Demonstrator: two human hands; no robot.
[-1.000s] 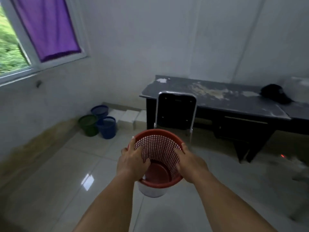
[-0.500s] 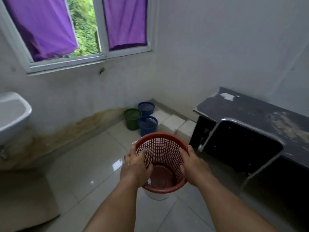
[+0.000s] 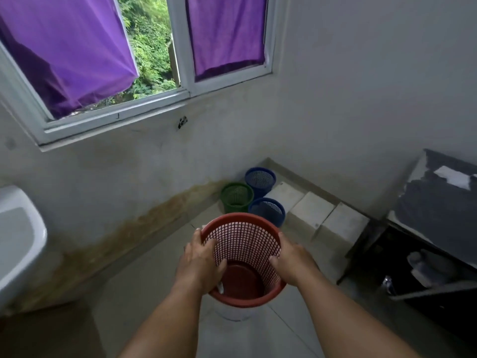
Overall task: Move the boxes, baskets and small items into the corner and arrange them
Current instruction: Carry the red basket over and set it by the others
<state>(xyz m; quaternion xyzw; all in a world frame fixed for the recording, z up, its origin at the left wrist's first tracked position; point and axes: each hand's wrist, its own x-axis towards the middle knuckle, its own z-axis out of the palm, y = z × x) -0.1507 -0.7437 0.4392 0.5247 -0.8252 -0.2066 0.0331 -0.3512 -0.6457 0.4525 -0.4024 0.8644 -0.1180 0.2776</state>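
Note:
I hold a red mesh basket (image 3: 245, 244) in front of me, above the tiled floor, with a white container (image 3: 233, 312) showing under its base. My left hand (image 3: 200, 264) grips its left rim and my right hand (image 3: 291, 262) grips its right rim. In the corner beyond stand a green basket (image 3: 236, 197) and two blue baskets (image 3: 260, 178), (image 3: 268, 210). Three white boxes (image 3: 309, 213) line the right wall beside them.
A dark desk (image 3: 436, 202) stands at the right with a white scrap on top and items on a shelf beneath. A white sink (image 3: 18, 241) juts out at the left. Above the corner is a window with purple curtains (image 3: 77, 55). The wall base is stained brown.
The view has turned left and moved closer to the corner; the baskets and boxes are nearer, the chair has left the view. Both hands keep the same hold on the red basket.

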